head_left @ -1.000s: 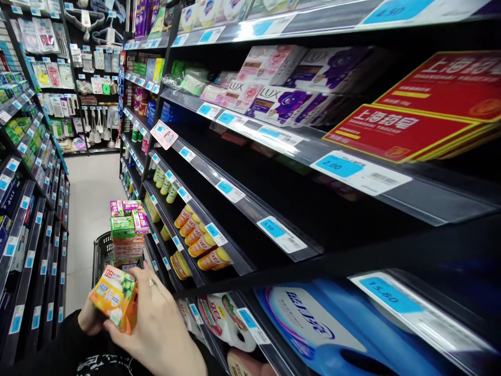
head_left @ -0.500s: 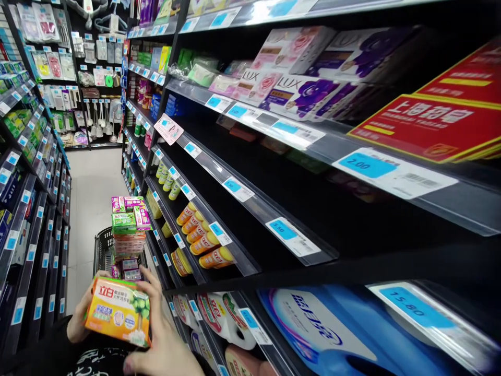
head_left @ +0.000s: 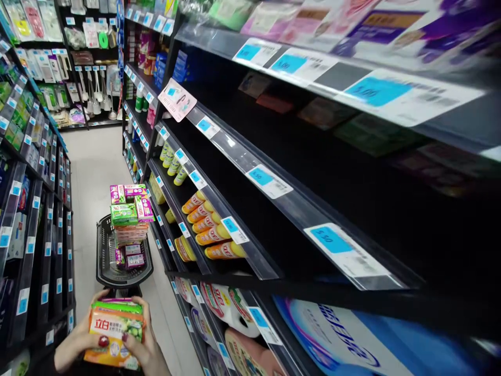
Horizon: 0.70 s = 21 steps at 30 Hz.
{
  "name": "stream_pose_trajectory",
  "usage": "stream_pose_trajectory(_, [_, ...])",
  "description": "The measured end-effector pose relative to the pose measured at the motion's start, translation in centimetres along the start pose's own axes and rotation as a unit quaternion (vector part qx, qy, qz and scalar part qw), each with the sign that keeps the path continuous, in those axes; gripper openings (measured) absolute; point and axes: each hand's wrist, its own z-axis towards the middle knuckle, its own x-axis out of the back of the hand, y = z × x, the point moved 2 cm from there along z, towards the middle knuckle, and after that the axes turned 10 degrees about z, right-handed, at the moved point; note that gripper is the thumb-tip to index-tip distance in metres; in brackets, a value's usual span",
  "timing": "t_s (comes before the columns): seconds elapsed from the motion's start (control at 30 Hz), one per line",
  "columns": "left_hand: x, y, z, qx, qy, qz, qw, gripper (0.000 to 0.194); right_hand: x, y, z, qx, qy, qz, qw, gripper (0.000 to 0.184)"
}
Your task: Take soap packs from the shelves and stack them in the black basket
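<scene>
At the bottom left, my left hand [head_left: 76, 342] and my right hand [head_left: 145, 351] grip a small stack of laundry soap packs between them. An orange laundry soap pack [head_left: 113, 325] faces me, with a green edge and a purple edge showing behind it. Both thumbs press on its front, and the fingers curl around the sides. Just ahead stands a black shopping basket [head_left: 102, 261] holding a tall pile of soap packs [head_left: 125, 214] in green, purple and orange. A few purple packs [head_left: 135, 260] lie lower in it, nearer to me.
Shelving [head_left: 230, 151] with price tags runs close along my right. It carries orange bottles [head_left: 213, 235], boxed soaps [head_left: 376, 26] and a blue detergent container [head_left: 332, 334]. Another shelf row [head_left: 37, 209] lines the left. The tiled aisle floor [head_left: 88, 162] leads to hanging goods at the back.
The view has shifted down and closer to the right shelf. The orange pack has tilted to face me, and green and purple packs now show behind it. More of the basket is visible.
</scene>
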Motion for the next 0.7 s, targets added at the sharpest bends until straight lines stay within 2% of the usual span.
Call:
stream_pose_trajectory(0.1, [0.5,0.7,0.8,0.036,-0.005,-0.026,0.999,0.101,1.0,1.3,2.0,-0.007,0.012,0.003,1.000,0.095])
stream_pose_trajectory(0.2, [2.3,1.0,3.1,0.061,-0.024,0.015,0.998,0.089,2.6,2.6,4.5,-0.025,-0.001,0.018,1.000,0.097])
stream_pose_trajectory(0.27, [4.2,0.9,5.6,0.079,-0.056,0.076,0.992,0.086,4.1,3.9,6.1,-0.041,-0.004,0.044,0.998,0.100])
stream_pose_trajectory(0.33, [6.4,0.4,8.7,0.102,-0.085,0.126,0.983,0.091,5.8,5.6,7.5,-0.041,0.019,0.076,0.996,0.102])
stream_pose_trajectory(0.43, [9.4,-1.1,13.3,0.125,-0.087,0.139,0.979,0.107,8.3,8.3,9.1,0.017,0.089,0.096,0.991,0.096])
stream_pose_trajectory(0.5, [10.6,-2.8,15.2,0.102,-0.044,0.130,0.985,0.112,9.6,9.9,9.8,0.055,0.119,0.104,0.986,0.088])
stream_pose_trajectory(0.57, [10.7,-5.3,15.6,0.053,0.032,0.109,0.992,0.107,10.7,11.0,10.4,0.075,0.134,0.116,0.981,0.082])
stream_pose_trajectory(0.7, [8.6,-12.0,14.1,-0.017,0.194,0.047,0.980,0.101,12.4,12.4,11.0,0.102,0.138,0.097,0.980,0.081])
